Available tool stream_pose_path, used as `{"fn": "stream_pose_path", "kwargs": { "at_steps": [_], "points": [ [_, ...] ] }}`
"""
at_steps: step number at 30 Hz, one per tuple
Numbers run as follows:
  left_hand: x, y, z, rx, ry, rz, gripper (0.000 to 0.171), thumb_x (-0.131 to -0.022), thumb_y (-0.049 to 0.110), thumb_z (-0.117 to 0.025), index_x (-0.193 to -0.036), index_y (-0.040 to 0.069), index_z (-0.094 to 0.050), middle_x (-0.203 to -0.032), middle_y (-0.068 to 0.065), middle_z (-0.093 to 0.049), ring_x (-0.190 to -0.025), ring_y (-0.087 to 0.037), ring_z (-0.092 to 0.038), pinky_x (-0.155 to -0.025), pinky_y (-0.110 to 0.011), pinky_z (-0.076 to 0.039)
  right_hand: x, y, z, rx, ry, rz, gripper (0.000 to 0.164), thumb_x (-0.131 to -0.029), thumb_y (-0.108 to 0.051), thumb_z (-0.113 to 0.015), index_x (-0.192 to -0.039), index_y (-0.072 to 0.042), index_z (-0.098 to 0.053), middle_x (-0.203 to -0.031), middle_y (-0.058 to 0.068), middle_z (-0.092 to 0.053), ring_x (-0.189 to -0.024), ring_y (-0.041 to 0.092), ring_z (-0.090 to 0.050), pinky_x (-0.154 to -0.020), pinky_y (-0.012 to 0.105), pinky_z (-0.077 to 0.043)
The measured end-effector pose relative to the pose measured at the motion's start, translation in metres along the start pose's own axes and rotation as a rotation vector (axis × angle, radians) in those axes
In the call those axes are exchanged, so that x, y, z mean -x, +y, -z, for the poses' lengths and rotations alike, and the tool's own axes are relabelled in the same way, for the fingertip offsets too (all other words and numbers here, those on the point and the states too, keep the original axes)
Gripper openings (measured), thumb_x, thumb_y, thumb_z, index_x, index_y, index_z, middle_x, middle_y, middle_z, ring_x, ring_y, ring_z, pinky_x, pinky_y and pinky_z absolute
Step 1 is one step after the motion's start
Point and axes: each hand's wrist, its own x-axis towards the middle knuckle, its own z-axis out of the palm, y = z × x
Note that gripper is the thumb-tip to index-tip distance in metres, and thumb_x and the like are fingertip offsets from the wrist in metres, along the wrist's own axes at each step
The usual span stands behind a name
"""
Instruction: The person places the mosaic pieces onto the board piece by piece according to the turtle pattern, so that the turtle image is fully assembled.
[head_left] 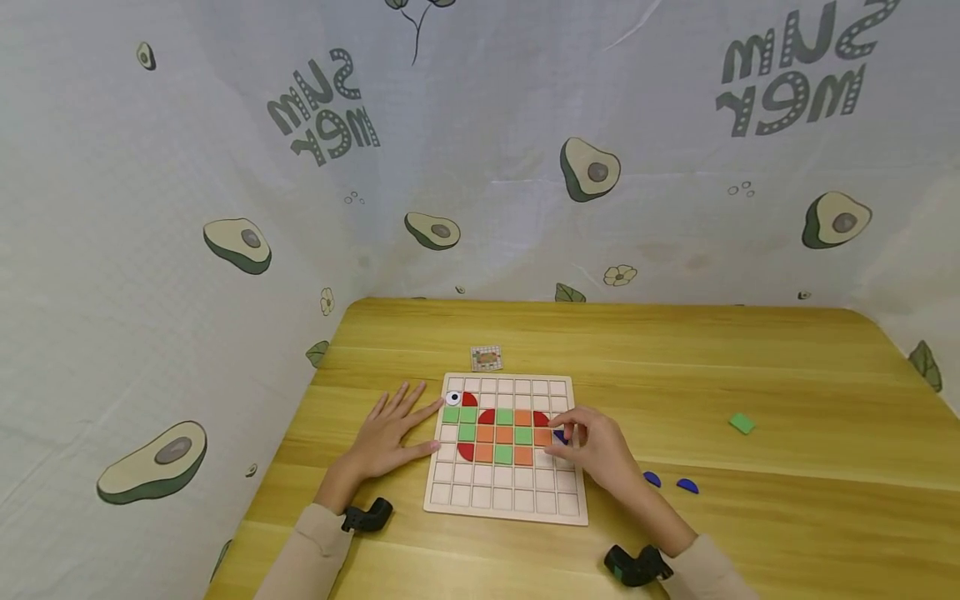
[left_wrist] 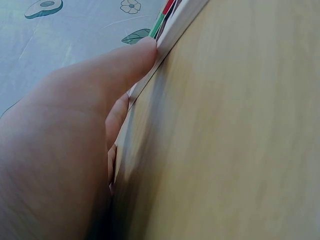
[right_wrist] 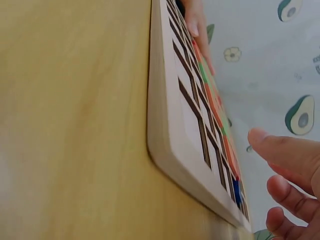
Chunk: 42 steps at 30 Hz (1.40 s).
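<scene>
A pale wooden grid board [head_left: 504, 500] lies on the table, with red, green, orange and blue tiles in its squares and a round white eye piece [head_left: 453, 398] near the upper left. My left hand [head_left: 386, 437] rests flat with spread fingers; thumb and index fingertip touch the board's left edge. Over the board's right side hovers my right hand [head_left: 596, 446], thumb and fingertips apart around a dark blue piece [head_left: 560, 437] set in a square. In the right wrist view, nothing shows between that hand's fingers, and the blue piece [right_wrist: 237, 191] sits in the board.
Two blue half-round pieces [head_left: 687, 485] lie right of the board, partly beside my right forearm. A green square tile [head_left: 742, 423] is farther right. Behind the board lies a small picture card [head_left: 486, 358]. A printed white cloth [head_left: 495, 150] hangs behind the wooden table [head_left: 810, 517].
</scene>
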Motion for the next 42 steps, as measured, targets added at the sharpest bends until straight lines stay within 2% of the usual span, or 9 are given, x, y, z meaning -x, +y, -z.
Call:
{"fn": "stream_pose_path", "kwargs": {
  "at_steps": [9,24,32,38,42],
  "points": [
    [0.0,0.0,0.0,0.0,-0.003,0.003,0.071,-0.095,0.064,-0.05,-0.158,0.04,-0.026,-0.167,-0.001,-0.007,-0.152,-0.028,0.001,-0.119,-0.055,0.002,0.002,0.012,0.018,0.034,0.057,0.01,0.023,-0.076,-0.007,-0.086,-0.096,-0.003,-0.074,-0.076,0.003,-0.056,-0.068,0.019,-0.045,-0.056,0.024,-0.036],
    [0.002,0.0,0.0,0.001,-0.017,0.006,0.071,-0.096,0.064,-0.05,-0.158,0.039,-0.025,-0.167,-0.002,-0.007,-0.152,-0.028,0.001,-0.119,-0.055,0.003,0.018,0.053,0.078,0.171,0.222,0.046,0.026,-0.08,-0.012,-0.084,-0.1,0.0,-0.074,-0.078,-0.002,-0.055,-0.068,0.011,-0.042,-0.057,0.022,-0.036],
    [0.0,-0.001,0.0,-0.007,-0.014,0.003,0.071,-0.095,0.065,-0.049,-0.158,0.04,-0.025,-0.167,-0.001,-0.006,-0.152,-0.028,0.001,-0.119,-0.055,0.002,0.031,0.076,0.112,0.182,0.251,-0.007,0.031,-0.085,-0.018,-0.082,-0.108,0.001,-0.073,-0.082,-0.001,-0.054,-0.071,0.009,-0.041,-0.058,0.021,-0.035],
    [0.0,-0.001,0.0,-0.007,-0.02,0.009,0.072,-0.095,0.065,-0.049,-0.158,0.041,-0.024,-0.167,0.0,-0.006,-0.152,-0.028,0.001,-0.119,-0.056,0.002,0.039,0.092,0.137,0.209,0.286,-0.024,0.033,-0.085,-0.018,-0.082,-0.109,0.002,-0.073,-0.08,-0.005,-0.055,-0.069,0.008,-0.041,-0.058,0.021,-0.034],
    [0.0,0.0,0.001,-0.006,-0.022,0.01,0.071,-0.095,0.065,-0.049,-0.158,0.041,-0.024,-0.167,0.0,-0.006,-0.152,-0.028,0.001,-0.119,-0.055,0.002,0.042,0.103,0.154,0.221,0.252,-0.054,0.038,-0.086,-0.021,-0.081,-0.115,0.003,-0.071,-0.082,-0.005,-0.055,-0.069,0.008,-0.042,-0.056,0.022,-0.033]
  ]
}}
